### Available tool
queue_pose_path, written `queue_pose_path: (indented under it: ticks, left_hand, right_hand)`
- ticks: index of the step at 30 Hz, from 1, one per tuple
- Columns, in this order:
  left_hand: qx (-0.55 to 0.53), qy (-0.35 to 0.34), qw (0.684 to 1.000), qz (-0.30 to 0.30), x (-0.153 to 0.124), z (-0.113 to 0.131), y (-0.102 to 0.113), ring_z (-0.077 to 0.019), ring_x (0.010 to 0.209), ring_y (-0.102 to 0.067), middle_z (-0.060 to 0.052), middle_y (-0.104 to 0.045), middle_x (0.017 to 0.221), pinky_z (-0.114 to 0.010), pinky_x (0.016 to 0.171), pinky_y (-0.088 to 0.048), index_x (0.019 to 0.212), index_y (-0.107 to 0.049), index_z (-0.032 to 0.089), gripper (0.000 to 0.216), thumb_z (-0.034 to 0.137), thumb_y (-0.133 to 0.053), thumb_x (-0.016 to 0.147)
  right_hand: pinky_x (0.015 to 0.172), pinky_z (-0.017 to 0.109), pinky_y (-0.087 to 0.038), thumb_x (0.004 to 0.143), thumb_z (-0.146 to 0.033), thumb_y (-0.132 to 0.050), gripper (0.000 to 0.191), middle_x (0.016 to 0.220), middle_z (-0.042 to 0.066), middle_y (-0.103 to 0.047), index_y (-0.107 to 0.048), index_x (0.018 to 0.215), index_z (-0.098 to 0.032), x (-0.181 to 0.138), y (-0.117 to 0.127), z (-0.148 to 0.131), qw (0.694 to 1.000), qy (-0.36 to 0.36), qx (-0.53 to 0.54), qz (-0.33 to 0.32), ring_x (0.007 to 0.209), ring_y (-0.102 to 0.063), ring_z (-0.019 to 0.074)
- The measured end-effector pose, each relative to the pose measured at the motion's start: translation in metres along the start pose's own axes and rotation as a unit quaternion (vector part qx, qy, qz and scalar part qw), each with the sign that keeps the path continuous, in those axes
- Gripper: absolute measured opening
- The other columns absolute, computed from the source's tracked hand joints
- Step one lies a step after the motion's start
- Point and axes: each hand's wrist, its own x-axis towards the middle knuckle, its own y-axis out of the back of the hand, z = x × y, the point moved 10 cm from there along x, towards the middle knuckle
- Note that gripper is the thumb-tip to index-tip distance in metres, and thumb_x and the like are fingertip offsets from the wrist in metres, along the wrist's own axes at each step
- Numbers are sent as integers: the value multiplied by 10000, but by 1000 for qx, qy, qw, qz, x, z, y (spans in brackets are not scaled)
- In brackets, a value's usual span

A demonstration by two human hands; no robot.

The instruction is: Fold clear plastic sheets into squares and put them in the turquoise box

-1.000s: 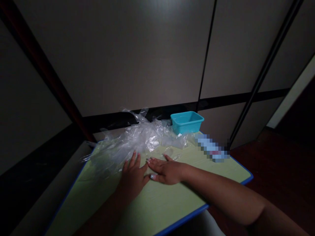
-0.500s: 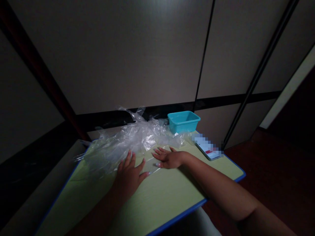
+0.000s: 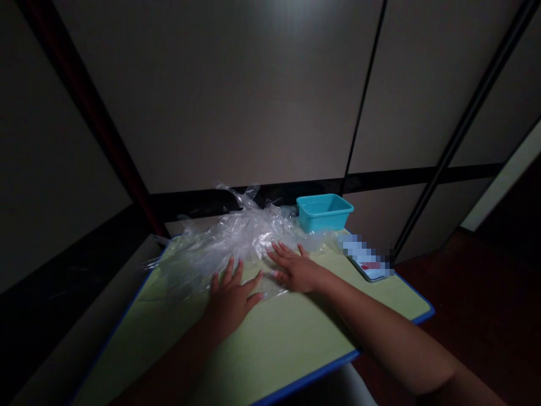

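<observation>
A heap of crumpled clear plastic bags (image 3: 236,231) covers the back left of the yellow-green table (image 3: 279,338). My left hand (image 3: 230,304) lies spread at the near edge of the heap, palm down, fingers apart. To its right, my right hand (image 3: 298,270) is stretched out over a flat piece of clear plastic (image 3: 270,285), also palm down with fingers spread. Part of that sheet shows between the two hands; the rest is hidden under them or blends into the heap. Neither hand grips anything.
A turquoise plastic basket (image 3: 323,217) stands at the table's back edge. Right of it lies a phone (image 3: 367,262) with its screen partly blurred. Large panelled cabinet doors (image 3: 253,101) rise behind the table. Blue edging (image 3: 313,375) runs around the tabletop.
My right hand has shifted slightly forward across the clear plastic sheet. The left hand stays spread in nearly the same place. The whole view has moved a little, so everything appears farther right.
</observation>
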Motion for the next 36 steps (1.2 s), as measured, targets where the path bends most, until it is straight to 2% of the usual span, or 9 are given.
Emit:
queue_pose_path:
  ticks: [2, 4, 9, 13, 15, 18, 20, 29, 36]
  left_hand:
    - [-3, 0, 1000, 0, 0, 0, -1, -350, 1332, -102, -123, -325, 1412, -585, 974, -174, 1214, -507, 378, 404, 425, -534, 813]
    - [-7, -2, 1000, -1, -1, 0, -3, -354, 1330, -103, -127, -324, 1411, -585, 974, -173, 1214, -506, 380, 403, 420, -533, 814]
    - [-20, 0, 1000, 12, -3, -1, -3, -341, 1334, -95, -112, -324, 1415, -594, 978, -163, 1258, -456, 375, 426, 353, -511, 836]
    - [-45, 3, 997, 55, -5, 4, 17, -308, 1341, -98, -141, -302, 1419, -585, 1001, -156, 1289, -444, 259, 421, 306, -439, 871]
    - [-91, -67, 992, 56, -8, 24, 27, -252, 1347, -109, -125, -252, 1443, -500, 1049, -171, 1352, -341, 194, 477, 313, -383, 892]
    - [-171, -219, 961, 3, -21, 64, 29, -218, 1351, -83, -101, -133, 1478, -388, 1085, -177, 1407, -175, 147, 640, 415, -411, 876]
    - [-189, -251, 948, -42, -25, 75, 20, -229, 1351, -56, -117, -103, 1478, -368, 1091, -174, 1413, -129, 123, 760, 489, -462, 836]
    - [-182, -182, 961, -101, -21, 62, -4, -255, 1338, 52, -173, 30, 1459, -414, 1080, -148, 1414, -64, 88, 739, 506, -350, 876]
    - [-144, -73, 978, -134, -23, 46, -12, -318, 1335, 32, -153, -38, 1472, -620, 993, -94, 1416, -13, 238, 666, 574, -220, 879]
  right_hand:
    - [1023, 559, 58, 904, -485, -192, 603, 1481, 53, -10, -57, 1424, -209, 1, -7, -17, 999, 36, 3, 12, 1353, 22, 204]
    - [1034, 545, 48, 914, -458, -152, 580, 1481, 54, -45, -46, 1424, -203, 1, -19, -26, 998, 55, 5, -8, 1354, -5, 189]
    - [1044, 540, 14, 906, -473, -144, 628, 1475, 87, -52, -27, 1422, -136, -1, -34, -20, 998, 34, -9, -46, 1353, -38, 207]
    - [1049, 537, 6, 910, -439, -137, 613, 1474, 87, -40, -30, 1422, -119, -1, -33, -17, 998, 17, -23, -55, 1353, -26, 210]
    - [1050, 538, -1, 911, -406, -137, 598, 1472, 101, -53, -55, 1421, -105, 0, -34, -18, 998, 10, -34, -59, 1353, -23, 214]
    - [1044, 553, -8, 885, -378, -230, 625, 1471, 110, -33, -70, 1420, -97, 1, -40, -21, 995, 17, -59, -81, 1350, -7, 243]
    - [1037, 571, -16, 855, -360, -295, 665, 1471, 101, -4, -59, 1420, -101, 1, -44, -23, 993, 21, -73, -95, 1347, 6, 267]
    - [1037, 567, -55, 876, -355, -239, 612, 1471, 104, -23, -107, 1420, -108, 3, -44, -20, 995, 7, -73, -71, 1348, -21, 265]
    - [1043, 553, -66, 897, -353, -189, 590, 1475, 89, -56, -70, 1424, -117, 3, -42, -18, 996, -6, -69, -55, 1348, -30, 254]
